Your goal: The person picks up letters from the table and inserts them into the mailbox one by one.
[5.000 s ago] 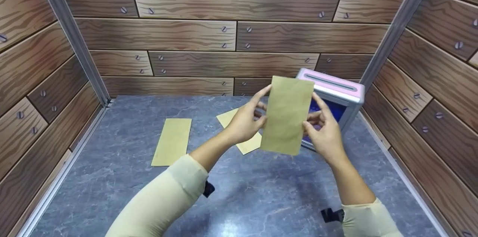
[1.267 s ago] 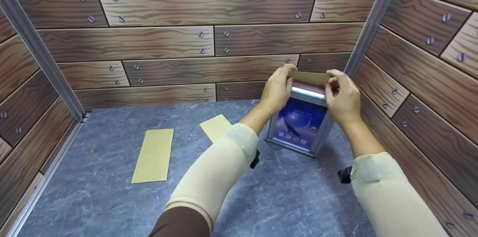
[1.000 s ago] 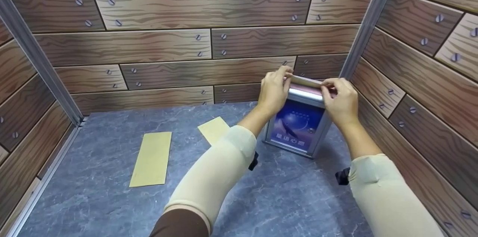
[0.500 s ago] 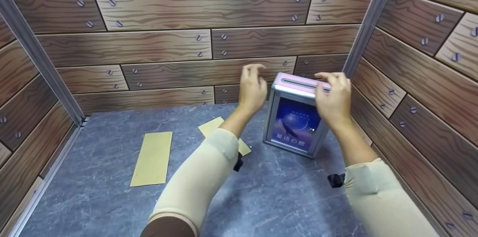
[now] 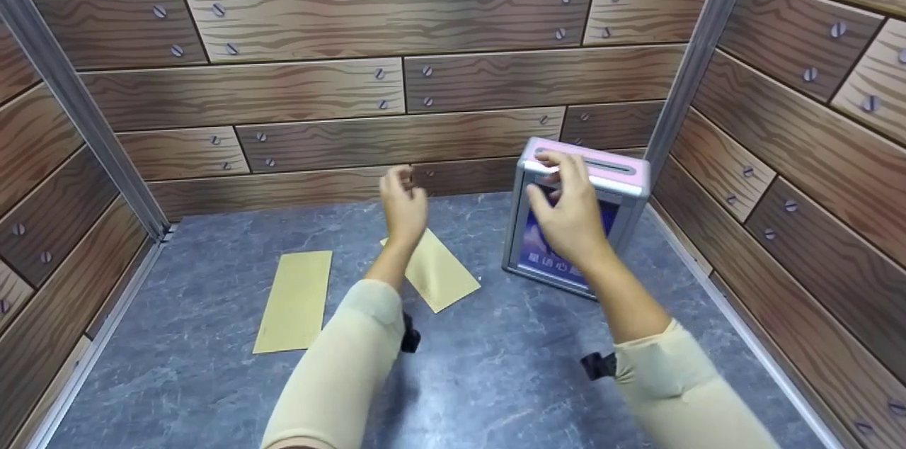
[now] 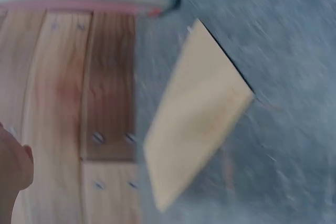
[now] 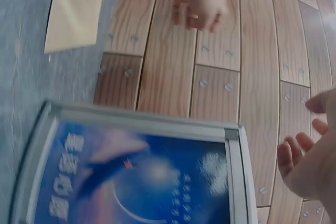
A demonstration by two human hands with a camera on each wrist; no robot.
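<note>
Nothing is held in my left hand (image 5: 405, 208), its fingers loosely bent; it hovers above the far end of a tan, envelope-like paper rectangle (image 5: 440, 272) lying askew on the tabletop. My right hand (image 5: 575, 215) is in front of a box (image 5: 623, 195), thumb and fingers apart, holding nothing. That upright box has a silver frame, a pink top with a long slot (image 5: 612, 166), and a blue printed front (image 7: 126, 182), partly hidden by the hand in the head view. Another tan paper rectangle (image 5: 294, 302) lies flat farther left.
A grey marbled tabletop (image 5: 481, 378) carries everything. Wood-patterned panels rise at the back (image 5: 318, 88), left and right (image 5: 786, 144), with metal posts (image 5: 690, 59) at the corners. The box stands near the back right corner.
Five seconds ago both hands held up a third tan paper; they then lowered it into the box's slot, where it went out of sight. Both hands have let go and moved left.
</note>
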